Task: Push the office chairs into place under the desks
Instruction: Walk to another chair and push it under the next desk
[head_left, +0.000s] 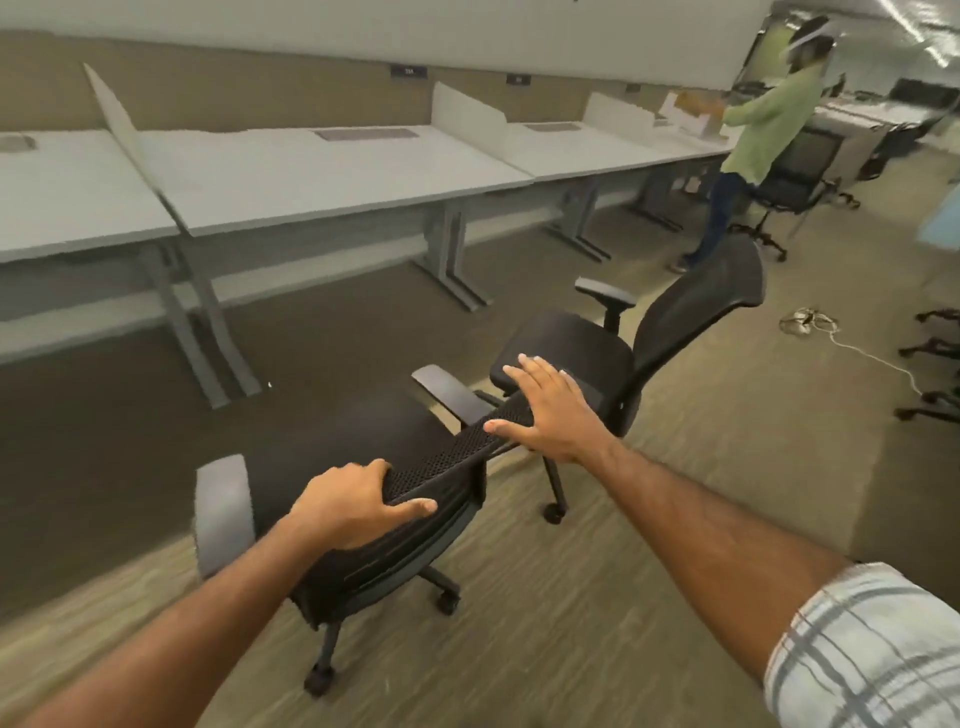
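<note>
A black mesh office chair (363, 447) stands just in front of me, its seat facing the row of white desks (322, 176). My left hand (353, 504) grips the left end of its backrest top edge. My right hand (550, 410) lies flat, fingers spread, on the right end of that edge. A second black chair (691, 312) stands to the right, out on the carpet and apart from the desks.
Grey desk legs (452, 254) stand under the desktops, with low white dividers on top. A person in a green top (763, 124) stands at the far right beside another chair (795, 176). A white cable (852, 348) lies on the floor; chair bases (935, 358) line the right edge.
</note>
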